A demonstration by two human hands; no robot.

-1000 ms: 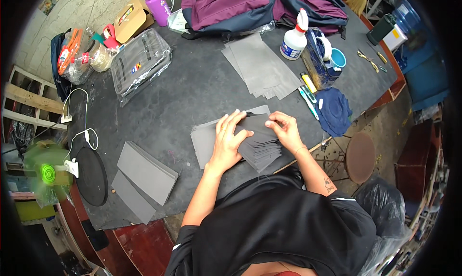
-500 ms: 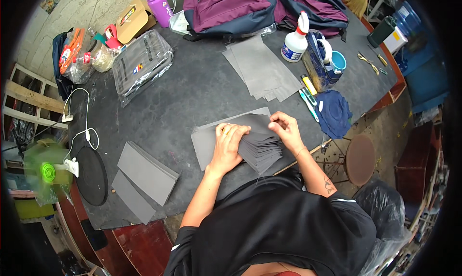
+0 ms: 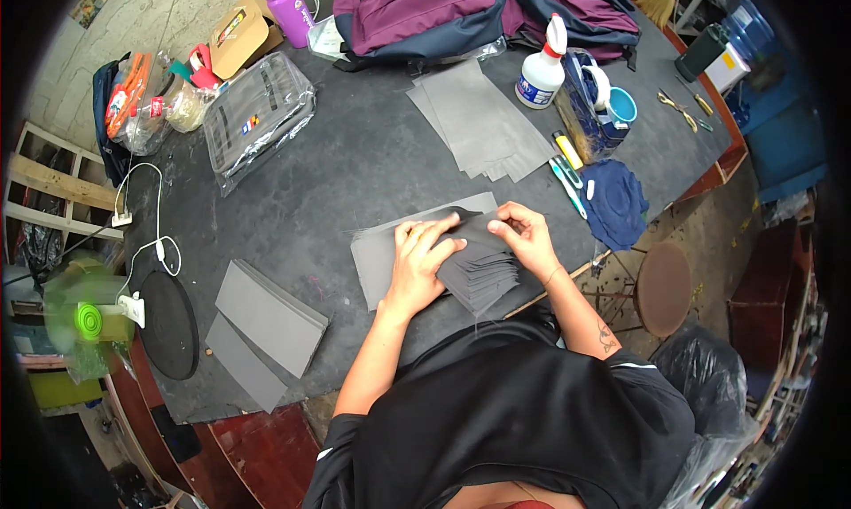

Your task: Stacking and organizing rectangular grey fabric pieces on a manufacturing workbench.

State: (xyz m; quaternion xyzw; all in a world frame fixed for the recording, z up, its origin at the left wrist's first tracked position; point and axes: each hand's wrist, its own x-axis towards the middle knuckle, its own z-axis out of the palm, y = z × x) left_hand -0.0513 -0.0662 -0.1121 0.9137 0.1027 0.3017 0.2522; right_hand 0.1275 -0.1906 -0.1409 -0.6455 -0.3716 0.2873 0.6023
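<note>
Dark grey fabric-like sheets (image 3: 483, 274) lie in a fanned stack at the table's near edge, partly over wider lighter grey sheets (image 3: 372, 270). My left hand (image 3: 420, 265) rests on the stack's left side, fingers spread and thumb apart from the index finger. At the upper right of the stack, my right hand (image 3: 526, 243) pinches the edge of a top sheet between thumb and fingers. A small dark gap shows under the raised sheet near my left fingertips. My hands hide parts of the stack.
The dark table (image 3: 292, 207) also bears grey sheets (image 3: 270, 318) at left and another grey pile (image 3: 483, 123) farther back. A spray bottle (image 3: 541, 70), yellow tube (image 3: 568, 150) and navy cloth (image 3: 614, 205) stand or lie at right. Purple backpacks (image 3: 417, 17) line the back.
My left index finger has stretched up and away from the thumb, opening the hand. The top sheet is lifted a little between my hands. My right hand keeps its pinch nearly in place.
</note>
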